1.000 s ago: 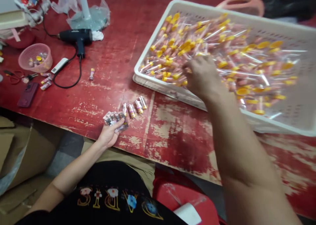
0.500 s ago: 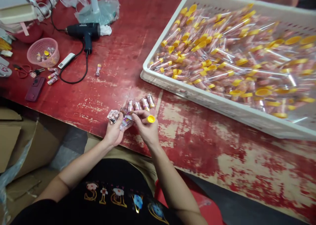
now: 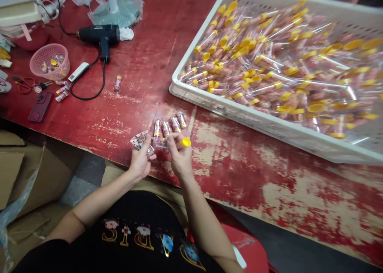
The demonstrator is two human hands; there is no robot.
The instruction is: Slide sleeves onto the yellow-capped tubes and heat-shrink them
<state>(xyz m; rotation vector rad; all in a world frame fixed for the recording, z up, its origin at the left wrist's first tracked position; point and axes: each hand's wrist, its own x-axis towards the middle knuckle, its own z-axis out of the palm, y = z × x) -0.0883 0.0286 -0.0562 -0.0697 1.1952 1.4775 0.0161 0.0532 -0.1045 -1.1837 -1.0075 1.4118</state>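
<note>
My left hand (image 3: 140,159) is closed around a small stack of printed film labels (image 3: 139,139), pinched under the thumb. Just to its right, my right hand (image 3: 182,159) has its fingers curled around a small tube with a yellow cap (image 3: 186,142); the cap sticks out on the right side and most of the body is hidden by the fingers. Beyond the hands, several small clear tubes with printed wraps (image 3: 174,124) lie side by side on the table. A blurred printed piece (image 3: 158,141) lies between the hands; whether the right fingertips touch it, I cannot tell.
A large white crate (image 3: 239,112) full of yellow-capped tubes stands at right. A black heat gun (image 3: 98,35) with a looped cable lies at back left, near a pink basket (image 3: 35,65), a phone (image 3: 41,106) and red scissors (image 3: 26,86). One wrapped tube (image 3: 117,83) lies apart.
My right hand has drawn away to the right from the left hand, carrying the yellow-capped tube. The labels stay in my left hand. The view has shifted slightly.
</note>
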